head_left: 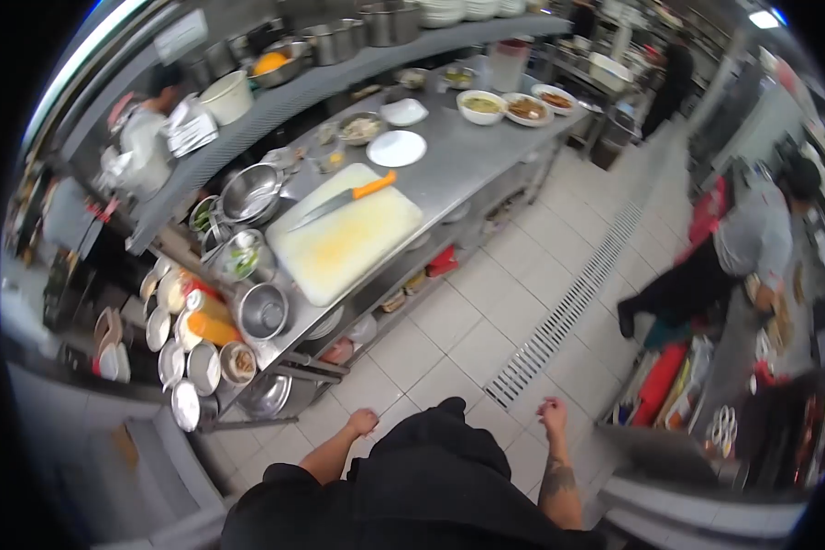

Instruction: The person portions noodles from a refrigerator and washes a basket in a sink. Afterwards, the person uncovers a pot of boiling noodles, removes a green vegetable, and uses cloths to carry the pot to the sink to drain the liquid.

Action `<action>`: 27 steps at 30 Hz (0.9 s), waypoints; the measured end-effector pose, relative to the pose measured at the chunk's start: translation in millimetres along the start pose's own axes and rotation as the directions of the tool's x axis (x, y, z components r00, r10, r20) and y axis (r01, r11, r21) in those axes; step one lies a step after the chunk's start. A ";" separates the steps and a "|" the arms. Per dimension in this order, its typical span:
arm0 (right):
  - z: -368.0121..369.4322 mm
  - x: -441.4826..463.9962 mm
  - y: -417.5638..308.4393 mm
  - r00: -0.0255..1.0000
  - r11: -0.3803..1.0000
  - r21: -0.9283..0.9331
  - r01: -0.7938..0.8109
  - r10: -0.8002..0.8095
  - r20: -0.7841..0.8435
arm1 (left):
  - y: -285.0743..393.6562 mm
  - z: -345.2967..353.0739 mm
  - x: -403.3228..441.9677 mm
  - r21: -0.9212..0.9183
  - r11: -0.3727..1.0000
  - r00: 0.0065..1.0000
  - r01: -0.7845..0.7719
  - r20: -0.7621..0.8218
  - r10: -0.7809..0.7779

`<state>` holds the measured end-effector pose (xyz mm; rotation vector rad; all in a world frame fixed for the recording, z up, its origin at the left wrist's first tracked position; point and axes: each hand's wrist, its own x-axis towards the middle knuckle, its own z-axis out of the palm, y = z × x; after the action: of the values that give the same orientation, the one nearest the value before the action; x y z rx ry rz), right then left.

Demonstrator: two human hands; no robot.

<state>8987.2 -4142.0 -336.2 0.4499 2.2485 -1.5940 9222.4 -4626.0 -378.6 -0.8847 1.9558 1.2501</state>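
Observation:
Both arms hang out from the dark clothing at the bottom of the view, over the tiled floor. My left hand (363, 423) is below the steel counter's near edge, its fingers curled inward; whether it holds anything is too small to tell. My right hand (552, 414) is beside the floor drain, fingers bent, touching nothing that I can see. On the steel counter (472, 165) lies a cutting board (348, 247) with yellowish stains, and an orange-handled knife (344, 200) rests across its far part. A white plate (397, 148) lies beyond the board.
Bowls of food (482, 107) stand at the counter's far end. Metal bowls (262, 310) and an orange bottle (213, 330) crowd its left. A floor drain (568, 312) crosses the tiles. A co-worker (752, 234) bends over the right-hand counter; other people are at the back and far left.

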 end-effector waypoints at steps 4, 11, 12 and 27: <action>45.4 21.4 25.0 0.809 0.990 -0.138 -0.003 0.083 0.582 | 118.8 27.4 -86.4 -0.417 0.854 0.929 -0.311 -0.322 0.181; 80.5 27.9 -20.9 0.390 0.854 -0.344 0.392 0.184 0.902 | 57.8 159.8 -215.2 -0.669 0.626 0.722 -0.400 -0.651 -0.234; 84.5 21.7 -26.6 0.350 0.836 -0.350 0.423 0.205 0.914 | 16.0 200.2 -230.6 -0.740 0.630 0.712 -0.234 -0.572 -0.407; 380.2 -355.2 -47.1 -0.321 0.672 -0.048 0.739 0.414 0.852 | -186.1 524.8 -343.0 -0.948 -0.273 0.514 -0.161 0.155 -0.843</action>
<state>9318.9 -4536.9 -252.8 -1.3053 1.0300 -0.2816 9650.7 -4131.8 -372.3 -2.9276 0.0703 1.9181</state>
